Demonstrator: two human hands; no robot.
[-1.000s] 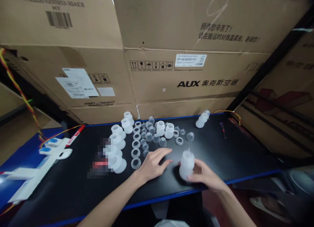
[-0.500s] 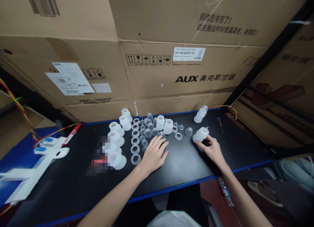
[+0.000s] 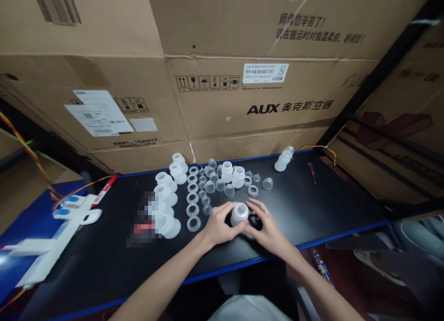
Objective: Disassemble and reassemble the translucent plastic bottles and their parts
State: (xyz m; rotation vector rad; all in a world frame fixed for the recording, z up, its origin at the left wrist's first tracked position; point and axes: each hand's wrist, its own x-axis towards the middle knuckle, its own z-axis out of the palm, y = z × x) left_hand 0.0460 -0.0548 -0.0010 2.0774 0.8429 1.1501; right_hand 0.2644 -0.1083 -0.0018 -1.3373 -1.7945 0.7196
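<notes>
In the middle near the front edge, both hands are round a whitish translucent feeding bottle (image 3: 239, 215) with its top facing me. My left hand (image 3: 222, 224) wraps its left side, thumb across the front. My right hand (image 3: 263, 224) closes on it from the right, thumb at the front and fingers curved behind; a ring shows on one finger. Just beyond stand two open bottles (image 3: 237, 177), several clear dome caps (image 3: 229, 190), a collar ring (image 3: 253, 190) and small clear nipples (image 3: 256, 177). The held bottle's lower part is hidden by the hands.
A capped bottle (image 3: 284, 159) stands at the back right, with a screwdriver (image 3: 312, 173) beyond. Left are rows of open bottles (image 3: 166, 180) and collar rings (image 3: 193, 210). A white rack-like piece (image 3: 72, 224) and red marker (image 3: 104, 191) lie far left. Cardboard boxes (image 3: 215, 122) wall the back.
My right hand has brought the bottle from the right side to the middle, toward me. My left hand has drawn back from the dome caps and now holds the bottle too.
</notes>
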